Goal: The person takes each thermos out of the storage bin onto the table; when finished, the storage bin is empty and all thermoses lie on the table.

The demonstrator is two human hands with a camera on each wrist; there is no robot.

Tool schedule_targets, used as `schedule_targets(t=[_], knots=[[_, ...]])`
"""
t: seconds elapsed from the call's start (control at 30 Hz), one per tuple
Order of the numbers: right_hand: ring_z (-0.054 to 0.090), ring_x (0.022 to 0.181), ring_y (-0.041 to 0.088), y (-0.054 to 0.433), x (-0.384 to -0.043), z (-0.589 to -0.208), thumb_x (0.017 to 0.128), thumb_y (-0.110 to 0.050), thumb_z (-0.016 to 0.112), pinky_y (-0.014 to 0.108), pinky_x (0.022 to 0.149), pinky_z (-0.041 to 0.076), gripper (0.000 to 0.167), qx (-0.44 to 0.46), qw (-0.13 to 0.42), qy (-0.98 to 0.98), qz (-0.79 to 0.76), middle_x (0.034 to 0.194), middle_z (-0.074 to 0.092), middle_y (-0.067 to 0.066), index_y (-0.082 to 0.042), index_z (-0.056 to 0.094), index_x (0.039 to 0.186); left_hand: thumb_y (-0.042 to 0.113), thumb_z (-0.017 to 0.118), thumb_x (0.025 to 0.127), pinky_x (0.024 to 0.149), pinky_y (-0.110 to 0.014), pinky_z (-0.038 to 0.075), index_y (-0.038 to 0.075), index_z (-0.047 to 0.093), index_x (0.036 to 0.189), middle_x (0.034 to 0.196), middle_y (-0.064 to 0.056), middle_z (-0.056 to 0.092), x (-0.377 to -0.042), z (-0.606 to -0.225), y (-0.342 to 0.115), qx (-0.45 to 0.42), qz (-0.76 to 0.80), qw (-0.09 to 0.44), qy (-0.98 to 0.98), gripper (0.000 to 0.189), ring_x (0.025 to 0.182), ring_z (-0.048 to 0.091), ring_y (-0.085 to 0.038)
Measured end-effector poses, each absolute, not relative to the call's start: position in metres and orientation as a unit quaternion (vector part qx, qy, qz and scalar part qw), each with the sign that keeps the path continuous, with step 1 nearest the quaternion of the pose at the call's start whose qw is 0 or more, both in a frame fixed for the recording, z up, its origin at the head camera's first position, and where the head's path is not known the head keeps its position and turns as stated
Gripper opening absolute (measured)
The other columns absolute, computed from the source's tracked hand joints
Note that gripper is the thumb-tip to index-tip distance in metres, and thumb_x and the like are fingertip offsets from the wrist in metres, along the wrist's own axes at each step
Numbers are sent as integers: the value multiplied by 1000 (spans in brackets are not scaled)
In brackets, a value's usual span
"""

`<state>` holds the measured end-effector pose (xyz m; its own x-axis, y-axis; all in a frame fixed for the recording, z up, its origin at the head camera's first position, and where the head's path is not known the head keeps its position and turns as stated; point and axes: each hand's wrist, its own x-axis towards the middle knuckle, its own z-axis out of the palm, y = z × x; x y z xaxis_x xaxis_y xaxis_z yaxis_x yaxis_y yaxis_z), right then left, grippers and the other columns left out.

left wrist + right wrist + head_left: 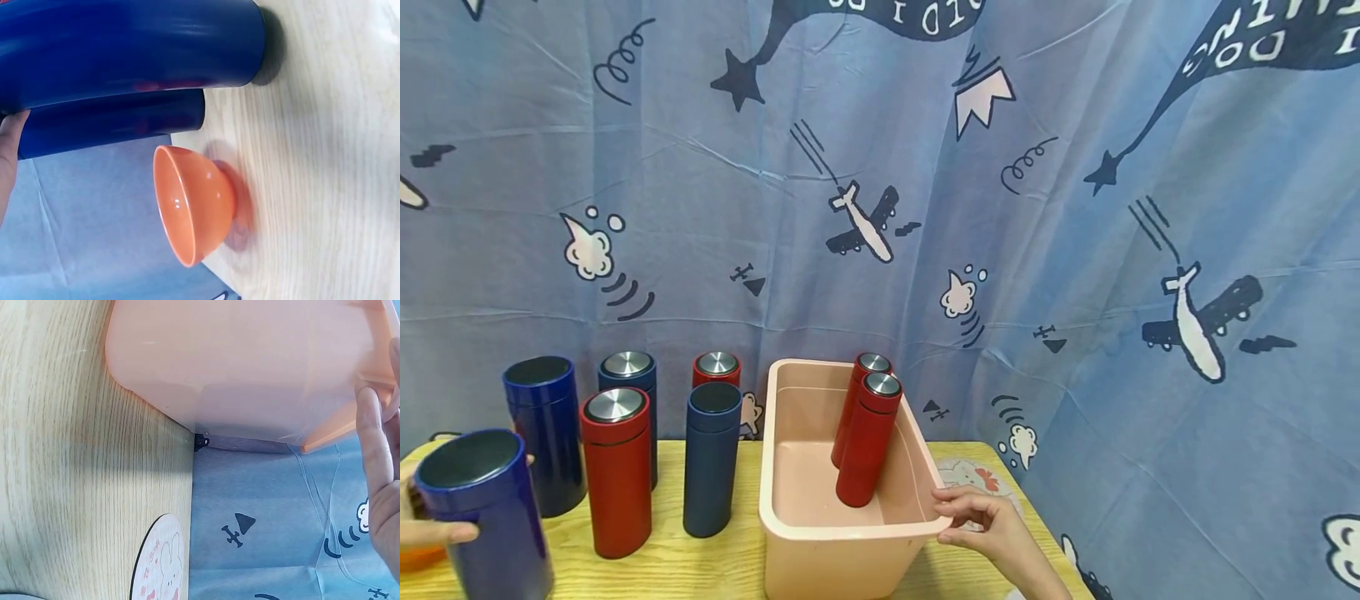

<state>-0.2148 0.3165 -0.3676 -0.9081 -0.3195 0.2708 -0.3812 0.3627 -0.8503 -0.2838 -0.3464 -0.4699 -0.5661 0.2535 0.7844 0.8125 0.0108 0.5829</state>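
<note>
At the left edge of the head view, my left hand (436, 532) grips a wide, glossy blue thermos bottle (490, 517) with a dark top. Its thumb lies along the near side and a fingertip shows behind. My right hand (988, 533) pinches the right front corner of the rim of a pink plastic bin (842, 558). Two red thermos bottles with silver lids, one nearer (868, 442) and one farther (850, 408), lean against the bin's right wall inside. In the right wrist view, fingers (375, 444) lie along the bin's rim.
Left of the bin stand a red bottle (617, 475), a dark blue bottle (711, 458), another wide blue bottle (546, 433), and silver-lidded blue (628, 367) and red (717, 367) ones behind. An orange bowl (197, 206) sits at far left. A round rabbit mat (161, 562) lies right of the bin.
</note>
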Motion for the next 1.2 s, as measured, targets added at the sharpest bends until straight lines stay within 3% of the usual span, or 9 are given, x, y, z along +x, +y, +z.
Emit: schedule_targets(t=[0.1, 0.17, 0.23, 0.37, 0.53, 0.67, 0.8, 1.0, 1.2], knots=[[62, 92, 5, 317, -216, -368, 81, -9, 75, 24, 75, 55, 32, 223, 33, -820, 526, 114, 66, -5, 11, 68, 104, -34, 66, 45, 85, -11, 47, -6, 51, 130, 122, 4, 64, -293, -465, -349, -457, -580, 204, -643, 91, 104, 62, -6], [62, 91, 5, 317, -216, -369, 82, -8, 74, 25, 75, 55, 31, 227, 33, -818, 527, 113, 66, -7, 11, 68, 104, -33, 65, 47, 86, -13, 48, -8, 48, 132, 127, 3, 62, -294, -459, -349, -472, -565, 186, -651, 90, 106, 62, -8], [62, 90, 6, 317, -216, -369, 82, -9, 74, 25, 74, 55, 30, 226, 33, -819, 526, 113, 66, -8, 11, 68, 104, -34, 65, 48, 82, -14, 50, 1, 52, 133, 124, 3, 63, -293, -455, -348, -459, -550, 193, -670, 93, 102, 64, -7], [63, 88, 6, 316, -216, -367, 82, -10, 74, 24, 74, 55, 31, 221, 30, -822, 525, 113, 66, -7, 11, 68, 104, -33, 68, 47, 70, -11, 50, 30, 60, 122, 105, 9, 70, -284, -442, -340, -404, -528, 217, -714, 98, 86, 66, -2], [62, 89, 5, 317, -215, -368, 82, -10, 74, 25, 74, 55, 32, 222, 33, -821, 526, 113, 66, -7, 12, 67, 104, -31, 69, 52, 62, -8, 48, 42, 60, 110, 92, 19, 68, -276, -428, -330, -339, -527, 212, -750, 94, 76, 64, 3], [62, 91, 4, 319, -214, -370, 81, -10, 74, 24, 74, 55, 33, 220, 29, -820, 528, 114, 66, -10, 13, 67, 104, -26, 71, 58, 60, -6, 46, 48, 59, 107, 93, 26, 65, -272, -422, -324, -302, -528, 199, -768, 90, 76, 61, 7], [61, 94, 3, 320, -212, -372, 82, -9, 73, 24, 75, 55, 33, 222, 26, -819, 529, 115, 67, -5, 15, 66, 104, -25, 69, 63, 61, -7, 46, 49, 58, 109, 96, 26, 64, -273, -419, -323, -315, -529, 176, -768, 88, 78, 61, 7], [60, 98, 2, 322, -209, -373, 83, -7, 72, 23, 76, 54, 33, 223, 26, -816, 533, 117, 66, 0, 15, 65, 105, -21, 64, 76, 60, -19, 53, 53, 52, 113, 103, 26, 62, -281, -413, -323, -326, -528, 78, -780, 84, 83, 62, 4], [61, 98, 3, 322, -210, -375, 83, -4, 72, 24, 75, 55, 29, 243, 38, -808, 536, 117, 66, 0, 15, 65, 105, -25, 62, 75, 63, -18, 53, 47, 55, 119, 109, 22, 64, -282, -410, -321, -374, -533, 74, -756, 85, 89, 63, 3]])
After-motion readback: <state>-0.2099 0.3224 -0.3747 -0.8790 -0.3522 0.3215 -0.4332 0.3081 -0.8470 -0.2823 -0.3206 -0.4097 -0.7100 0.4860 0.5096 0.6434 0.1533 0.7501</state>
